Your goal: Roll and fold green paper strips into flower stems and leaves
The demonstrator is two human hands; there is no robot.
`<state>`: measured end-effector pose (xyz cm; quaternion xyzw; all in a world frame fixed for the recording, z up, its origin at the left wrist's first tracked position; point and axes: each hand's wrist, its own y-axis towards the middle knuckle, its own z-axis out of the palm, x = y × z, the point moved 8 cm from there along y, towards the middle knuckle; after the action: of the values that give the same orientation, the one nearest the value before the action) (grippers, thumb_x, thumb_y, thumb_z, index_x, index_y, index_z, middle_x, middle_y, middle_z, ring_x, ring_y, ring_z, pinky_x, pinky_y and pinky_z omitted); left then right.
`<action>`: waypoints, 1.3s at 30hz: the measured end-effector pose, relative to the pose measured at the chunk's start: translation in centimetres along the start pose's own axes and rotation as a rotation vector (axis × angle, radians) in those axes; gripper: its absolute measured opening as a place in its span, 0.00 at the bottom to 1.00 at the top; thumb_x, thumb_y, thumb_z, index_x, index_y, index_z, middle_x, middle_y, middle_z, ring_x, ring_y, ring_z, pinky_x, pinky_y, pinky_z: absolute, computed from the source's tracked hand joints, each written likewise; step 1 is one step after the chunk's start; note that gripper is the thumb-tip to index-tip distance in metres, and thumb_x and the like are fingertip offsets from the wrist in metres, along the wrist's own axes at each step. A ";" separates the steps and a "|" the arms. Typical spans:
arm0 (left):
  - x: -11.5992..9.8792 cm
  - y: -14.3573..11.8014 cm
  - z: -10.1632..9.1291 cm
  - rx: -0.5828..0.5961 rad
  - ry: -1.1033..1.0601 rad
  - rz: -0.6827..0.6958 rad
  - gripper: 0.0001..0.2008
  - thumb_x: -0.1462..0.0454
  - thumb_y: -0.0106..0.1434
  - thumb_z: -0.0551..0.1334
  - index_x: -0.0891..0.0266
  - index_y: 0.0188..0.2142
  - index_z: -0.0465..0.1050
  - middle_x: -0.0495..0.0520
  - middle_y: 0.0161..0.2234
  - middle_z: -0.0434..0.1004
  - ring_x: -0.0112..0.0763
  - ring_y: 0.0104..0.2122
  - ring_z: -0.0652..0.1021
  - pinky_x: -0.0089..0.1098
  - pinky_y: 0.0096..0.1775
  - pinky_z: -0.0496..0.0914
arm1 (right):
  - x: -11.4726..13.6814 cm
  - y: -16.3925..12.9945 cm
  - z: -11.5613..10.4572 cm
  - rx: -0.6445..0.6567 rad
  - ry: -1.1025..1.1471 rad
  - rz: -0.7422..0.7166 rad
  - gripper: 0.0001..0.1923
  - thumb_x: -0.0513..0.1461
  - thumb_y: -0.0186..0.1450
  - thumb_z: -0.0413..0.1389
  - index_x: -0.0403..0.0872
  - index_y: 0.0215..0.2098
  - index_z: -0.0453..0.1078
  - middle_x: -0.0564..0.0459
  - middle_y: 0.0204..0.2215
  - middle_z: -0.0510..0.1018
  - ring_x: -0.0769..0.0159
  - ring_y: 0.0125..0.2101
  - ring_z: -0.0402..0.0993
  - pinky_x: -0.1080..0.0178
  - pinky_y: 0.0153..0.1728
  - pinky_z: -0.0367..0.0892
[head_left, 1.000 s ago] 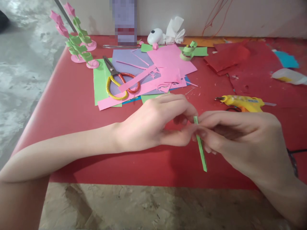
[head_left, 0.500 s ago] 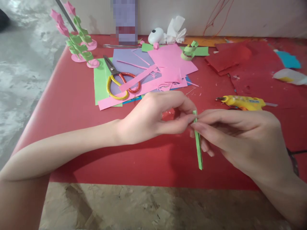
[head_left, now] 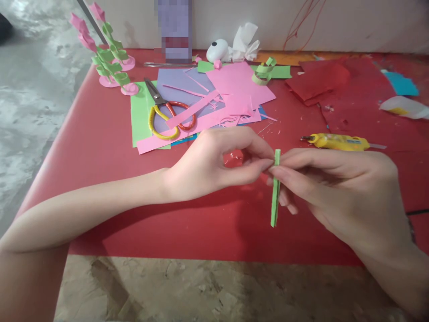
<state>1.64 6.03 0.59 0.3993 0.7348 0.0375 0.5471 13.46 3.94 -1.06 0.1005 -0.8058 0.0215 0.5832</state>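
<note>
A narrow, folded green paper strip [head_left: 275,203] hangs almost upright above the red tabletop, its upper end showing just over my fingertips. My right hand [head_left: 342,188] pinches it near the top between thumb and index finger, the other fingers curled behind. From the other side, my left hand [head_left: 221,163] closes thumb and index finger on the strip's edge at the same height, so the fingertips of both hands nearly meet. Beyond my right hand lies a yellow glue gun [head_left: 340,141], partly hidden by that hand.
Scissors [head_left: 157,100] with yellow and red handles rest on pink paper [head_left: 237,85], purple and green sheets. Pink paper flowers [head_left: 82,29] with curled green stems stand at the back left. Red paper [head_left: 317,80] and a white bottle [head_left: 217,50] are at the back.
The green strip has tilted, its lower end swinging left and its top rising slightly above the fingers. My right hand has shifted a little upward; my left hand barely moved.
</note>
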 end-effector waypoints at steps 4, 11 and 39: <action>-0.3 -0.1 -0.2 -0.031 0.044 0.048 0.02 0.71 0.59 0.60 0.67 0.31 0.72 0.48 0.27 0.79 0.20 0.28 0.76 0.26 0.35 0.73 | 0.2 0.0 -0.1 -0.024 -0.034 -0.026 0.05 0.38 0.58 0.59 0.49 0.24 0.72 0.61 0.14 0.70 0.79 0.12 0.63 0.75 0.12 0.62; -0.2 -0.1 -0.4 -0.040 0.102 0.079 0.03 0.70 0.59 0.60 0.64 0.30 0.72 0.47 0.26 0.78 0.22 0.27 0.75 0.36 0.46 0.75 | 0.7 0.3 0.1 -0.035 -0.126 -0.079 0.06 0.37 0.58 0.59 0.48 0.23 0.70 0.64 0.14 0.70 0.83 0.12 0.63 0.79 0.14 0.62; 0.6 0.4 -0.9 -0.043 0.079 -0.027 0.06 0.74 0.56 0.58 0.65 0.26 0.67 0.47 0.25 0.73 0.18 0.25 0.71 0.22 0.30 0.68 | -0.5 0.2 0.4 0.063 0.053 0.005 0.06 0.40 0.62 0.57 0.53 0.27 0.73 0.63 0.18 0.71 0.80 0.15 0.66 0.75 0.16 0.64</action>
<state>1.08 6.98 0.66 0.3757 0.7601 0.0617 0.5267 13.23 4.20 -1.64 0.1162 -0.7894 0.0512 0.6007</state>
